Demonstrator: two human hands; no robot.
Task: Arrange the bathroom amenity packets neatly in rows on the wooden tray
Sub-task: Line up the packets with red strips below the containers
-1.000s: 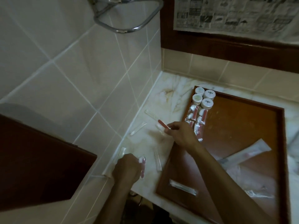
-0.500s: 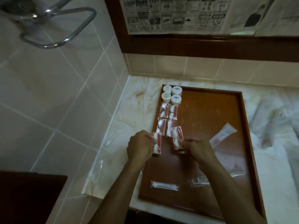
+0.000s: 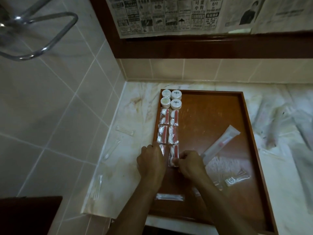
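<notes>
A wooden tray point(image 3: 211, 116) lies on the marble counter. In its far left corner stand several white round jars point(image 3: 171, 99), with two columns of clear packets with red strips point(image 3: 168, 126) below them. My left hand point(image 3: 152, 160) rests over the third packet point(image 3: 162, 148) of the left column and mostly hides it. My right hand point(image 3: 188, 164) pinches the near end of the third packet point(image 3: 174, 153) of the right column, which lies flat on the tray.
A long toothbrush packet point(image 3: 221, 143) lies diagonally on the tray above crumpled clear wrappers point(image 3: 227, 170). A cotton bud packet point(image 3: 169, 197) sits near the tray's front. More cotton bud packets point(image 3: 125, 130) lie on the counter left of the tray. White plastic point(image 3: 284, 126) covers the right counter.
Both hands carried red-striped packets from the counter's left side onto the tray and lowered them into the third row under the earlier packets. The camera view swung right.
</notes>
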